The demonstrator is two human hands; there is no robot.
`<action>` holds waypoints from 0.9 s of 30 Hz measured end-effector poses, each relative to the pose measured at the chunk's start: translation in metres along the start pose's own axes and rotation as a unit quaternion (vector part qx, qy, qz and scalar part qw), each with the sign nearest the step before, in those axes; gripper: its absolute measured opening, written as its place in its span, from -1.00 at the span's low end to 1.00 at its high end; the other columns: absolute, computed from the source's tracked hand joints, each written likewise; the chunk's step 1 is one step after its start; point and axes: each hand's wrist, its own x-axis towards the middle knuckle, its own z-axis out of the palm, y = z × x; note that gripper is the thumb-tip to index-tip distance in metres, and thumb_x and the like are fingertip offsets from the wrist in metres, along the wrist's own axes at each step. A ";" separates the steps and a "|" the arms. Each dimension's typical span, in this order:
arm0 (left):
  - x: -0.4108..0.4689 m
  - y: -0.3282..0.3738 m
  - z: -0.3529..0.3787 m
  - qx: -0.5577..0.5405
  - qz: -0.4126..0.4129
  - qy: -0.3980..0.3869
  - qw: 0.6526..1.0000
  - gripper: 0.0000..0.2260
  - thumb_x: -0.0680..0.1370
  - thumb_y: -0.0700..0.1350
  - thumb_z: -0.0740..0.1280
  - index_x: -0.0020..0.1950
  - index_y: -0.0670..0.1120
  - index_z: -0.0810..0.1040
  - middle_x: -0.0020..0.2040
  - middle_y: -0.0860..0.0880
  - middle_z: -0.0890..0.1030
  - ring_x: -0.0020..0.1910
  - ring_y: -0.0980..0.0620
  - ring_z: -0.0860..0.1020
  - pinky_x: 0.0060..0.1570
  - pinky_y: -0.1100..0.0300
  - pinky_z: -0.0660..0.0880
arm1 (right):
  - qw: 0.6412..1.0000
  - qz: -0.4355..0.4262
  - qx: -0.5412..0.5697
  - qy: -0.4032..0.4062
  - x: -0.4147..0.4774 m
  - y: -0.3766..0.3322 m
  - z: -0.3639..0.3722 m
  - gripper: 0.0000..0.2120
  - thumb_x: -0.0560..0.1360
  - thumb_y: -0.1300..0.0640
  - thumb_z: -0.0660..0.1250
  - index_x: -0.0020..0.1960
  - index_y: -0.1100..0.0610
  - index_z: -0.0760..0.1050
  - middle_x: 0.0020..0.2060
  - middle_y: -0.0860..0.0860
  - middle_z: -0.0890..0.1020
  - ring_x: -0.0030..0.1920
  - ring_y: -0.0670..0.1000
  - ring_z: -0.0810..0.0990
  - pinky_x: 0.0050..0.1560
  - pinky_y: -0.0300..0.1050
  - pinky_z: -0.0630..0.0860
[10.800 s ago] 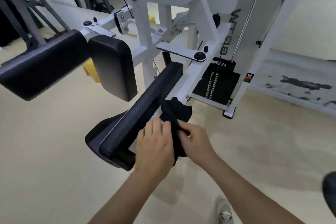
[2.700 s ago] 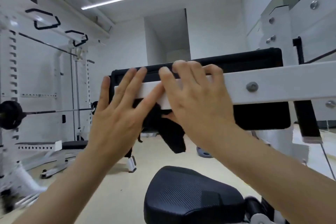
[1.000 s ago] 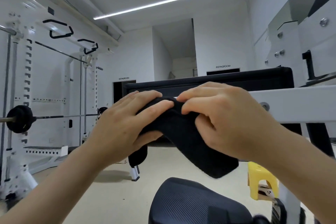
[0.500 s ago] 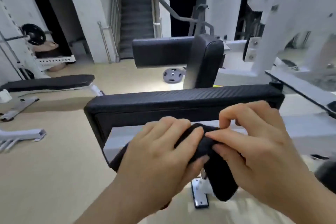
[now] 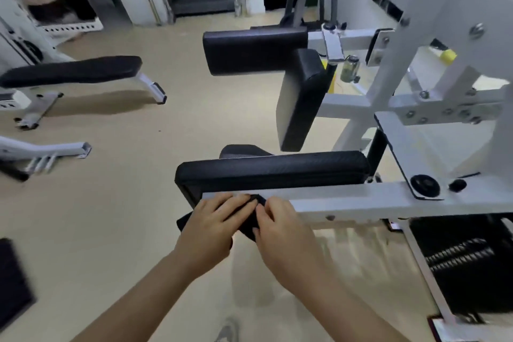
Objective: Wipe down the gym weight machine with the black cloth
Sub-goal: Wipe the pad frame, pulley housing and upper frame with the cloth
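Reading from the left, I see my left hand (image 5: 213,223) draped over the black cloth (image 5: 248,223), fingers curled down on it, so that grip is closed on the fabric at the free left end of the white bar (image 5: 347,198). A dark corner of the cloth pokes out beyond the left hand's outer edge, and a fold hangs just below the bar between the two hands. Immediately to the right, my right hand (image 5: 280,230) pinches the same cloth with thumb and fingertips, its grip likewise clamped on the fabric; the two hands nearly touch over it. The cloth sits against the near face and top edge of the bar, just below the long black pad (image 5: 272,168) that lies behind it.

What matters for the coming stroke, as I judge it, is the bar's long axis: it runs left to right across the view, and nearly all its unwiped length stretches away to the right, toward the black knob (image 5: 424,185) on the frame plate (image 5: 402,153). The right hand is the nearer one to that stretch (the left is parked at the very end), so I would lead rightward along the bar with it.
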 end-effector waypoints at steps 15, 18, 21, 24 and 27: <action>-0.003 -0.128 -0.122 -0.666 -0.277 -0.056 0.691 -0.67 0.34 -0.08 0.52 0.06 0.18 0.61 0.02 0.04 0.68 -0.04 0.03 0.67 -0.11 0.23 0.56 | 0.681 0.381 0.625 -0.011 0.130 -0.111 -0.020 -0.64 0.60 0.18 0.19 -0.37 0.07 0.44 -0.45 0.01 0.45 -0.38 0.01 0.44 -0.45 -0.22 0.44; 0.009 -0.165 -0.133 -0.629 -0.263 -0.131 0.720 -0.58 0.37 -0.24 0.46 0.11 0.19 0.57 -0.09 0.15 0.63 -0.24 0.12 0.61 -0.22 0.25 0.53 | 0.581 0.441 0.679 0.081 0.153 -0.115 -0.027 -0.68 0.60 0.27 0.11 -0.33 0.13 0.34 -0.54 0.00 0.42 -0.56 -0.06 0.46 -0.60 -0.31 0.36; 0.028 -0.212 -0.130 -0.630 -0.274 -0.137 0.714 -0.59 0.32 -0.25 0.34 0.08 0.14 0.61 -0.10 0.07 0.65 -0.23 0.12 0.59 -0.22 0.26 0.52 | 0.551 0.399 0.711 0.180 0.179 -0.100 -0.031 -0.69 0.65 0.29 0.01 -0.10 0.13 0.48 -0.27 0.05 0.60 -0.33 -0.03 0.62 -0.46 -0.25 0.55; 0.062 -0.257 -0.117 -0.675 -0.309 -0.091 0.664 -0.59 0.36 -0.36 0.24 0.11 -0.02 0.61 -0.01 -0.08 0.69 -0.03 -0.08 0.65 -0.06 0.13 0.57 | 0.630 0.345 0.673 0.176 0.211 -0.076 -0.035 -0.78 0.58 0.24 0.16 0.07 0.10 0.56 -0.17 0.07 0.67 -0.18 0.05 0.68 -0.22 -0.13 0.62; 0.111 -0.297 -0.105 -0.723 -0.342 -0.061 0.597 -0.55 0.48 -0.50 0.04 0.01 -0.11 0.62 -0.12 -0.13 0.68 -0.17 -0.12 0.66 -0.19 0.14 0.58 | 0.653 0.334 0.653 0.188 0.250 -0.052 -0.037 -0.63 0.46 0.32 0.35 0.21 0.04 0.50 -0.34 0.04 0.67 -0.37 0.00 0.66 -0.36 -0.19 0.59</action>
